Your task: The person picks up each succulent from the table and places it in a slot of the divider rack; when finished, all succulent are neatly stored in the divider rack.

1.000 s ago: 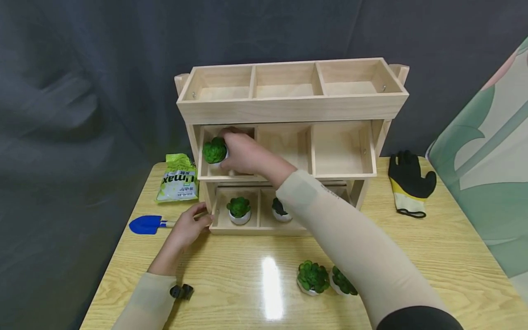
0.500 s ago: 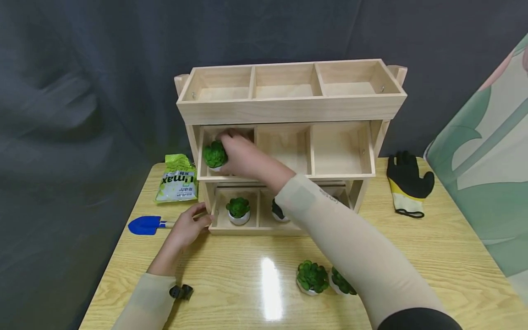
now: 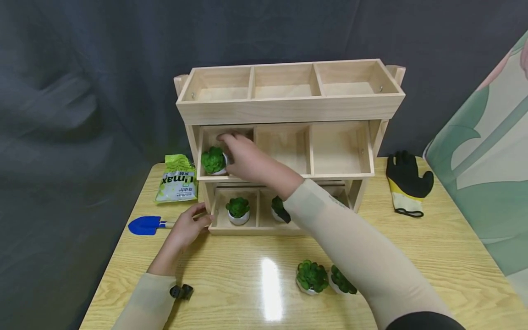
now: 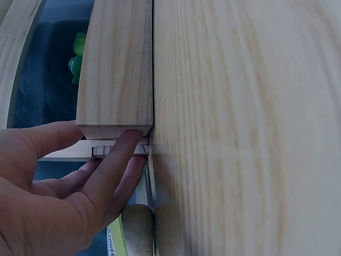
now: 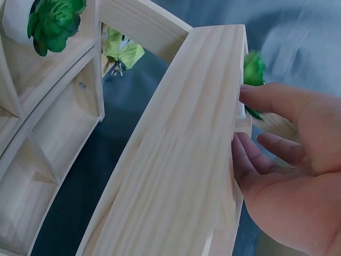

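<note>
A green succulent [image 3: 213, 160] in a white pot sits in the left compartment of the middle tier of a wooden shelf [image 3: 288, 109]. My right hand [image 3: 249, 158] is just right of it, fingers spread and not wrapped round the pot. In the right wrist view the thumb is close to the pot, partly hidden by the wooden board [image 5: 176, 133]. My left hand [image 3: 189, 227] touches the lower tray's left end; its relaxed fingers rest against the wooden corner [image 4: 114, 112] in the left wrist view.
Two potted succulents stand in the bottom tier, a left one [image 3: 238, 208] and a middle one [image 3: 278, 210] partly behind my right arm. Two more succulents [image 3: 312, 276] stand on the table in front. A blue trowel [image 3: 145, 225], a green bag [image 3: 178, 181] and a black glove [image 3: 408, 176] flank the shelf.
The succulent has come down to rest lower in the middle tier's left compartment. My right hand has let go of its pot and drawn slightly right. The left hand stays in place.
</note>
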Tool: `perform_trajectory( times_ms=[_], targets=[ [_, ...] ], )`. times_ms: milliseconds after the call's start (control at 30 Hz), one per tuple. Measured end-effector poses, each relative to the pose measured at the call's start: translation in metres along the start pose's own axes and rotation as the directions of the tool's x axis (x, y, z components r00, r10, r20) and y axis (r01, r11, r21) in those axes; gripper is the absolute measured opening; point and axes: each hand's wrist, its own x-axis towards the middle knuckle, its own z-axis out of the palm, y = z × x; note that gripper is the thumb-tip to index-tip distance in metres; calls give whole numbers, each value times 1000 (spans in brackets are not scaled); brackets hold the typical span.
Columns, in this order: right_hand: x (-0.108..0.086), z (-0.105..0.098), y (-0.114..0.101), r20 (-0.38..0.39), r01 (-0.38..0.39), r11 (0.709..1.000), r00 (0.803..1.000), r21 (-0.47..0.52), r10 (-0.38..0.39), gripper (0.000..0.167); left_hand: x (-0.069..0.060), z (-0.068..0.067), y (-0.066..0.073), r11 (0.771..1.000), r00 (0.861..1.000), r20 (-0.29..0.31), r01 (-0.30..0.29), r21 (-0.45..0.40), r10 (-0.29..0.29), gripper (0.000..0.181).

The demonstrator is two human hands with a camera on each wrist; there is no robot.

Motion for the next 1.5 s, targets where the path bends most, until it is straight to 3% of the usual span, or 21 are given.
perform_trajectory(
  times_ms=[433, 933, 1500],
  targets=[
    [-42, -5, 12, -137, 37, 980, 991, 198, -10, 69, -1, 0, 2, 1000, 1000, -4, 6, 11, -6, 64],
    [-95, -16, 22, -170, 22, 981, 985, 193, 11, 69, 1, 0, 0, 1000, 1000, -5, -4, 5, 4, 65],
    [-167, -9, 61, -269, -8, 988, 962, 156, 50, 65, 0, 0, -2, 1000, 1000, -1, -12, -4, 12, 65]
  ],
)
